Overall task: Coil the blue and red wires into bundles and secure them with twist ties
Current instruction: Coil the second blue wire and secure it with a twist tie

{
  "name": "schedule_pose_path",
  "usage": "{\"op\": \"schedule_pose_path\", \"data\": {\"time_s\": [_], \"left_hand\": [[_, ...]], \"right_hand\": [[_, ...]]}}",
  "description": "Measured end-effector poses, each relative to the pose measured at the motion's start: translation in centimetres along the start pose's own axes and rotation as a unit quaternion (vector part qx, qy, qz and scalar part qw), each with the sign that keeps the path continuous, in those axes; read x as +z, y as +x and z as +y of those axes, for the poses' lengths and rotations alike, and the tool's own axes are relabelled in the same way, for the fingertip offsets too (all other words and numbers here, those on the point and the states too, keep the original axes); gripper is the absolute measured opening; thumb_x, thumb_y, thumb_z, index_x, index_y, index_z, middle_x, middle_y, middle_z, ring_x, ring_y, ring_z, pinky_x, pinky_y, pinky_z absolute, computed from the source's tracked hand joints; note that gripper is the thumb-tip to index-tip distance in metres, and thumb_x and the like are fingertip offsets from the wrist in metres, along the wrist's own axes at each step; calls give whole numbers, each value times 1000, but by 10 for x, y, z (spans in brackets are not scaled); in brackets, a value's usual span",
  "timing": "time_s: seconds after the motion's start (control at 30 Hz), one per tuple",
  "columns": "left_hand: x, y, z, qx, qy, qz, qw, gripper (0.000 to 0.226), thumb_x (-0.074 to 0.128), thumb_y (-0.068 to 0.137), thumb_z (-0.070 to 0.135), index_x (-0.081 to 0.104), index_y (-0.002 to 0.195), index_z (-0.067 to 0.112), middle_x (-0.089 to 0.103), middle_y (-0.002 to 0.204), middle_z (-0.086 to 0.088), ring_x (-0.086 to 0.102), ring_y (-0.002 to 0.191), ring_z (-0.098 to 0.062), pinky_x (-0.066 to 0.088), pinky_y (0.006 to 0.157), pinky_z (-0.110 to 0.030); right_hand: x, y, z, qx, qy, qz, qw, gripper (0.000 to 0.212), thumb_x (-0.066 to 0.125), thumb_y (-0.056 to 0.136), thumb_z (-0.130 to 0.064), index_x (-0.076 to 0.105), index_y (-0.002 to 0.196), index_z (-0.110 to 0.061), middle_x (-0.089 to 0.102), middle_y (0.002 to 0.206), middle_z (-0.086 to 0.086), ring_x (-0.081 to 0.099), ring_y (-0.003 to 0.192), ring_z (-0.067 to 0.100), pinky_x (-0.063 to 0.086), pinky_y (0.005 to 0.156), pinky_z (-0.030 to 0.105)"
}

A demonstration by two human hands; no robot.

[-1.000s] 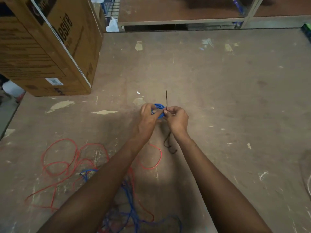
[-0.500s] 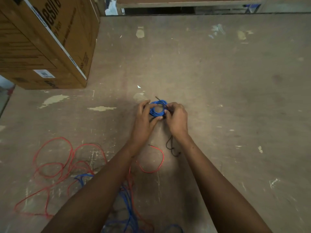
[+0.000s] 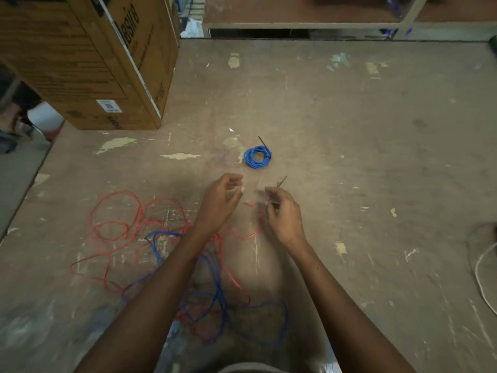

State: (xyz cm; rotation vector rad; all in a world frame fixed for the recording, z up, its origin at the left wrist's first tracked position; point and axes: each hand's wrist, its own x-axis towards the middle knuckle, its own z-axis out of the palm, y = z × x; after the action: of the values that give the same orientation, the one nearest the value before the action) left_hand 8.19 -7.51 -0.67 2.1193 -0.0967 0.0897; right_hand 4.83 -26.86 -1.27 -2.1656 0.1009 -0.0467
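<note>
A small blue wire coil (image 3: 257,157) lies on the table, with a dark twist tie end sticking up from its far right side. My left hand (image 3: 223,200) hovers below it, fingers loosely curled and holding nothing. My right hand (image 3: 282,211) pinches a thin dark twist tie (image 3: 281,181) whose end points up from the fingers. Loose red wire (image 3: 118,224) loops across the table to the left, and one red strand (image 3: 248,235) curves between my hands. Loose blue wire (image 3: 215,292) tangles with red wire under my forearms.
A large cardboard box (image 3: 88,57) stands at the back left of the worn brown table (image 3: 349,130). A shelf frame (image 3: 309,24) runs along the far edge. A pale cord (image 3: 481,275) lies at the right edge. The table's left edge drops off beside the box.
Both hands have let go of the blue coil and pulled back toward me; the coil now lies alone on the table. My right hand has picked up a twist tie.
</note>
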Motion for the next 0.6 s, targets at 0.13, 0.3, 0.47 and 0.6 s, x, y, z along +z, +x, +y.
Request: {"op": "schedule_pose_path", "data": {"time_s": [0.13,0.3,0.47,0.6], "left_hand": [[-25,-65,1,-58,-58,29,996,21,69,103,17,70,123,14,75,114,5,68,100,7,57,94,-25],[-51,-134,-7,-62,-82,89,991,20,65,103,8,72,120,14,75,110,5,70,99,1,56,89,-28],[-75,-178,-15,-26,2,175,984,25,70,98,8,68,121,18,69,117,4,66,107,-15,52,94,-32],[-90,-198,-35,6,98,180,979,33,76,89,3,67,118,15,68,122,0,60,116,-24,43,101,-34]], "right_hand": [[4,-56,-4,-1,32,-52,998,34,63,97,-1,76,123,-20,79,120,-10,74,110,5,56,93,18],[25,-104,-21,-13,66,-79,995,18,63,106,-27,76,118,-28,77,102,-15,73,93,6,56,86,28],[53,-138,-45,-68,27,-64,995,20,71,98,-33,74,118,-32,70,110,-11,66,102,13,53,90,30],[77,-159,-52,-134,-125,-63,981,29,69,94,-25,72,122,-32,71,112,-2,60,109,27,42,95,42]]}}
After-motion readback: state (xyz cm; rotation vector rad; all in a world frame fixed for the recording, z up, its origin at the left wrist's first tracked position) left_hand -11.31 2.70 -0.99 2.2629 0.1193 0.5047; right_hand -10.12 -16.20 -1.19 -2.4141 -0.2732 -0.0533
